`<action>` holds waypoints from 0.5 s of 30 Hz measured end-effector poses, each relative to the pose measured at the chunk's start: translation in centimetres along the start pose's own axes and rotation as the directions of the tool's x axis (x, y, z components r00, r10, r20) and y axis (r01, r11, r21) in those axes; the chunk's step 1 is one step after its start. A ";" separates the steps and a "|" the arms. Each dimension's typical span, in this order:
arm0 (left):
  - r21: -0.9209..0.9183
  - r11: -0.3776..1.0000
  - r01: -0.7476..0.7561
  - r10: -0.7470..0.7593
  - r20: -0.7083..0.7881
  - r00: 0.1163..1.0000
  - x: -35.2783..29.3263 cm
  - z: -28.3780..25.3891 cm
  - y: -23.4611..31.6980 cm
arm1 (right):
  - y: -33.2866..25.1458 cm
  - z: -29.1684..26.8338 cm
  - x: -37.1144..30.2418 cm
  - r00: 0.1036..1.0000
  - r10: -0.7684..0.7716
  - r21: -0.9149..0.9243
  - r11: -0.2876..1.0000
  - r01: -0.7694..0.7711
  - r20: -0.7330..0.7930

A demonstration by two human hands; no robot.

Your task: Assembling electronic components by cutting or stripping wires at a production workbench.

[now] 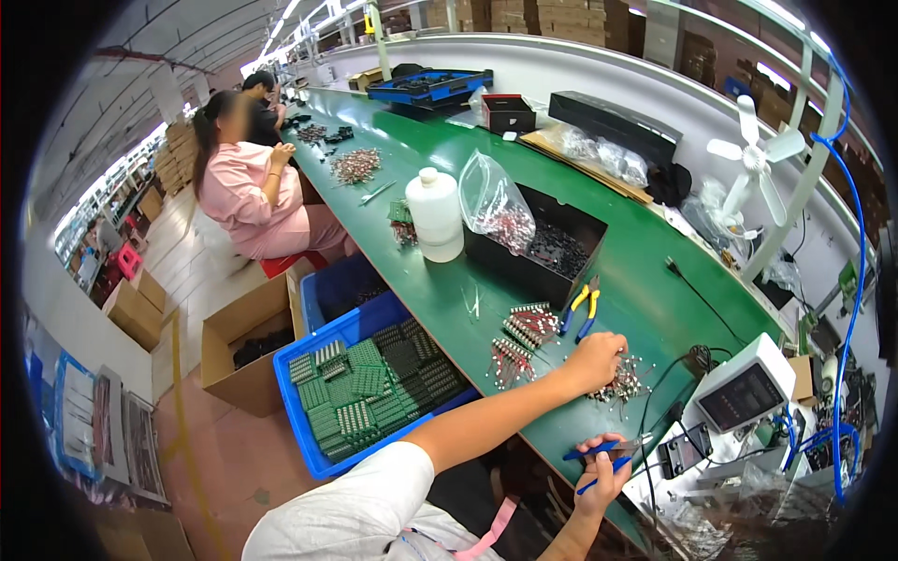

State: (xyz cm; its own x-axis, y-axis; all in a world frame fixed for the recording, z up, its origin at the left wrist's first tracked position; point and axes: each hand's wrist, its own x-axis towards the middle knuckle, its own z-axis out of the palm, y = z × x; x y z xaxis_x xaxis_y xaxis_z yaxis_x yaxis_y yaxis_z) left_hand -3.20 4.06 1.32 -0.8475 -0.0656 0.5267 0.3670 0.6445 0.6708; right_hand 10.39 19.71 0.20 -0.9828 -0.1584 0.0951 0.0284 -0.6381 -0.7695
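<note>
My left hand (597,360) reaches across the green bench, fingers bent and pinched together over a pile of small parts with red and white wire ends (619,381). Whatever lies between the fingertips is too small to make out. Closer to the bench's front edge, my right hand (603,472) grips blue-handled pliers (599,451), their metal jaws pointing right. Bundles of red-and-white wired parts (531,325) lie left of my left hand. Just beyond it rest yellow-and-blue pliers (582,309), handles apart.
A black box (585,220) of dark parts, a white bottle (436,210) and tweezers (472,304) stand or lie farther along. On my left, a blue crate (297,397) holds green boards. A box with a display (745,388) and cables sits right. Two people sit along the bench.
</note>
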 end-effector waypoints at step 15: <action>0.123 0.992 0.021 -0.034 0.110 0.993 0.0 -1.6 0.3 | -0.2 0.8 0.6 0.999 0.040 0.011 0.999 -0.040 0.001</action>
State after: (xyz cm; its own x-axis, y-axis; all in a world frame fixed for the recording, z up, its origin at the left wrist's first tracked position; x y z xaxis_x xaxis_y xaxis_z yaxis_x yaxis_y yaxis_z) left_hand -2.49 3.01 2.42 -0.8967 -0.0035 0.4426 0.2995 0.7315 0.6125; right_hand 9.97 19.17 0.91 -0.9807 -0.1842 0.0651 0.0692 -0.6392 -0.7659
